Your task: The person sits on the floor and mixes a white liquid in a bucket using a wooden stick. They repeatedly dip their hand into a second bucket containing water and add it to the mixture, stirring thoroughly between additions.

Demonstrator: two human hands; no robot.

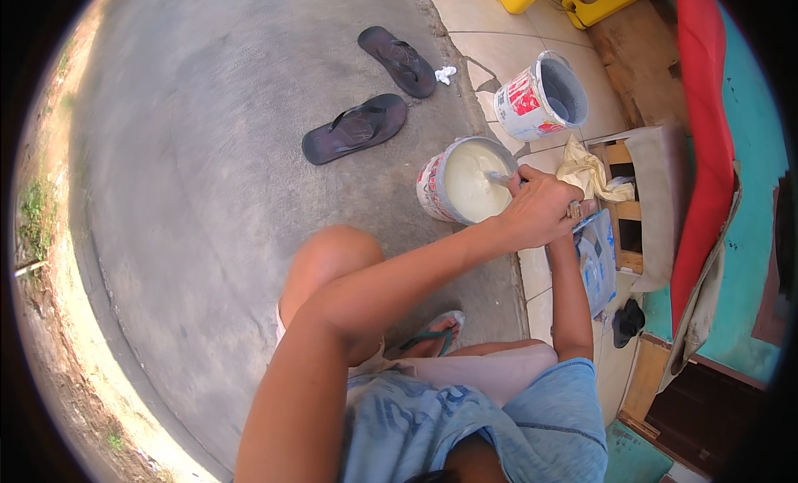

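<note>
The bucket point(430, 188) of pale cream liquid point(470, 192) stands upright on the grey concrete floor point(191, 192) and serves as the reference point for all locations below. A stick point(499, 178) enters this bucket over its right side; the lower end sits in the liquid, and the other end projects toward the right, outside the rim. The left hand point(536, 204) is positioned at the right rim of the bucket, with its fingers clamped on the stick. The right hand point(588, 207) is located farther right of the bucket, directly behind the left hand and largely covered by it; whether its fingers are apart or together cannot be determined. A second bucket point(517, 109), white and red outside and grey inside, stands beyond the bucket and to its right, on the tiles point(490, 46). A pale yellow cloth point(584, 169) lies right of the bucket, against a wooden crate point(619, 155). A blue and white bag point(596, 263) lies to the right of the bucket, on the near side. Two dark sandals point(356, 130) rest on the concrete beyond the bucket and to its left. A foot point(434, 340) in a green-strapped sandal is on the near side of the bucket.
</note>
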